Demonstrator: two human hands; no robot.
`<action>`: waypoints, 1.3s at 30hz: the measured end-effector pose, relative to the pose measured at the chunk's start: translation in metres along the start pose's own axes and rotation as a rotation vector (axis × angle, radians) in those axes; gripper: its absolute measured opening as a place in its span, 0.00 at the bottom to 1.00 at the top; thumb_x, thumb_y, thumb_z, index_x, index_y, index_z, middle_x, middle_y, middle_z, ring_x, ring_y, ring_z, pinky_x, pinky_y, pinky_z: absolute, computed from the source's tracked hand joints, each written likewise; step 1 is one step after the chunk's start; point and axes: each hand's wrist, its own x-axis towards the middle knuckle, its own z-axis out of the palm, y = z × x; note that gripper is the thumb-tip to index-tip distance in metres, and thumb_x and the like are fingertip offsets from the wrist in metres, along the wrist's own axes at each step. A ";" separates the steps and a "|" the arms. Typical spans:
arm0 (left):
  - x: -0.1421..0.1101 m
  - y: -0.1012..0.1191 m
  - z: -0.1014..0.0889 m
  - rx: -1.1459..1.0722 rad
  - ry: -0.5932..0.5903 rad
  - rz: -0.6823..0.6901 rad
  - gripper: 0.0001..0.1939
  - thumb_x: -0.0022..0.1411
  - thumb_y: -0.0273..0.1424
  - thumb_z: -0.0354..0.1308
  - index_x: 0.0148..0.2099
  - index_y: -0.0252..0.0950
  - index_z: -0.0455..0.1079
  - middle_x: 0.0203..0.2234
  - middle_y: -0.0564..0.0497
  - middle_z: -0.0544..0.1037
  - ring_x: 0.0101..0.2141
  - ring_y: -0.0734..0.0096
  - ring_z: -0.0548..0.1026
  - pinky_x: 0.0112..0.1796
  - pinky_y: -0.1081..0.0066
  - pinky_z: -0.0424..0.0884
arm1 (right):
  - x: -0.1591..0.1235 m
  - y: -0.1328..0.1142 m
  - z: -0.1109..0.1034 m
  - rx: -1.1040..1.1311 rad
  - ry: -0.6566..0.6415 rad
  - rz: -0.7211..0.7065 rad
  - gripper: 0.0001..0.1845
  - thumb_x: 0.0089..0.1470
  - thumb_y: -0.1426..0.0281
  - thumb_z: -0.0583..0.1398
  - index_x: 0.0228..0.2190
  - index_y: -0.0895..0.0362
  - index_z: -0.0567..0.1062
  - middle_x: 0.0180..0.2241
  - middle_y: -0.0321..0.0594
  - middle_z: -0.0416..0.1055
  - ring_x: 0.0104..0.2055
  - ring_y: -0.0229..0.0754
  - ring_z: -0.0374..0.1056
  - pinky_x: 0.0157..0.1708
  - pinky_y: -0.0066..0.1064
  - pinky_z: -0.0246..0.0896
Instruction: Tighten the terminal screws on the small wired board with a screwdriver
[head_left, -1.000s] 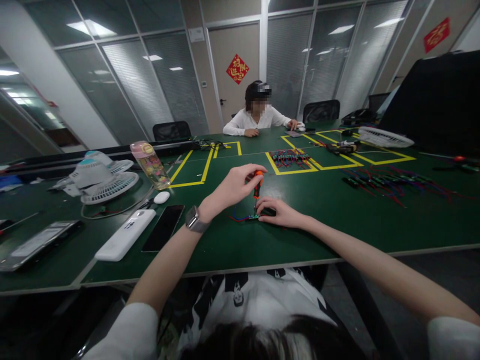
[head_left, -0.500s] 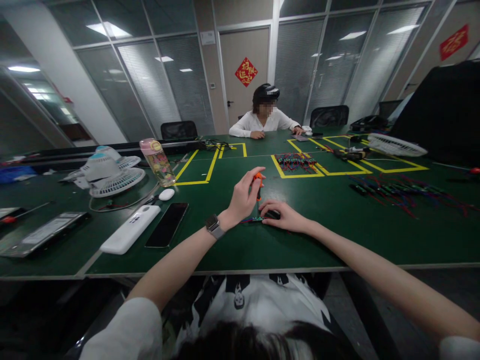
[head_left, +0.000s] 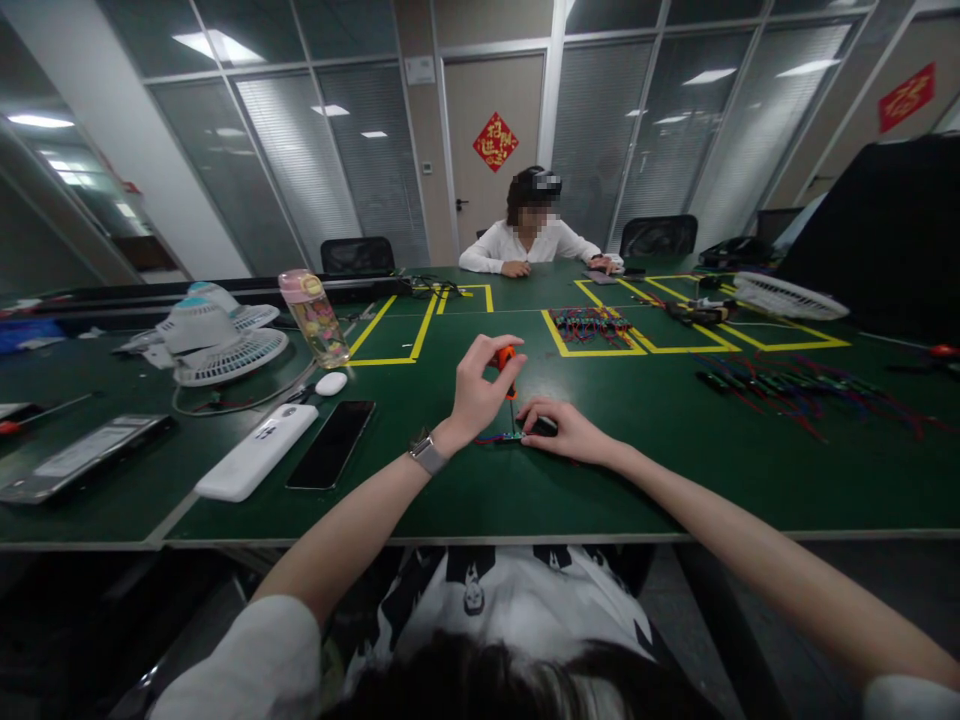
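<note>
Left hand (head_left: 478, 388) has the orange-and-black screwdriver (head_left: 511, 388) by its handle, fingers partly curled with thumb and fingertips closed round it. Shaft points down, close to upright. Tip is at the small green board (head_left: 510, 438) flat on the worktop (head_left: 420, 495), near its front edge, between the 2 hands. Can't tell if the tip sits in a screw head; too small.

Right hand (head_left: 571, 434) is low, fingers bent, fingertips at the board's right end, seemingly bracing it. A dark object (head_left: 546, 426) sits under those fingers; can't tell what it is or if it's gripped.

Red and blue wires (head_left: 489, 439) come off the board's left end.

Doing it well, my read:
- Line the shaft up with the contact point. A tilt could make the tip slip across the board.
- Light, even push down; turn from the fingers, not the wrist.
- Pin the board by its edge, right fingertips out of the tip's path. It's small, so it would likely spin under torque.
- Leave slack in the wires so nothing tugs the joints.
</note>
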 end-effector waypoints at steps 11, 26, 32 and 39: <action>-0.002 0.003 0.002 -0.054 -0.027 -0.034 0.13 0.66 0.32 0.52 0.51 0.39 0.68 0.37 0.50 0.72 0.37 0.74 0.72 0.38 0.74 0.70 | 0.001 -0.003 0.000 -0.022 0.007 0.001 0.06 0.50 0.70 0.64 0.25 0.57 0.71 0.38 0.43 0.72 0.41 0.44 0.69 0.44 0.38 0.64; -0.007 0.008 0.004 0.025 0.027 0.069 0.12 0.65 0.31 0.53 0.50 0.38 0.69 0.34 0.51 0.72 0.33 0.75 0.70 0.38 0.72 0.69 | 0.001 -0.004 0.000 -0.098 -0.031 -0.056 0.05 0.52 0.68 0.63 0.32 0.56 0.75 0.39 0.43 0.71 0.43 0.44 0.69 0.46 0.38 0.64; -0.006 0.006 0.001 0.047 -0.010 0.064 0.13 0.67 0.31 0.49 0.51 0.39 0.69 0.36 0.50 0.71 0.36 0.74 0.70 0.39 0.71 0.68 | 0.001 -0.002 0.000 -0.099 -0.022 -0.042 0.04 0.52 0.68 0.63 0.30 0.56 0.76 0.39 0.43 0.72 0.42 0.44 0.70 0.45 0.38 0.65; -0.004 0.001 0.002 -0.014 0.017 0.036 0.15 0.68 0.30 0.47 0.55 0.37 0.64 0.44 0.47 0.73 0.39 0.73 0.74 0.42 0.71 0.70 | 0.001 -0.003 0.000 -0.087 -0.021 -0.035 0.05 0.53 0.68 0.63 0.31 0.56 0.76 0.39 0.44 0.72 0.43 0.44 0.70 0.47 0.38 0.64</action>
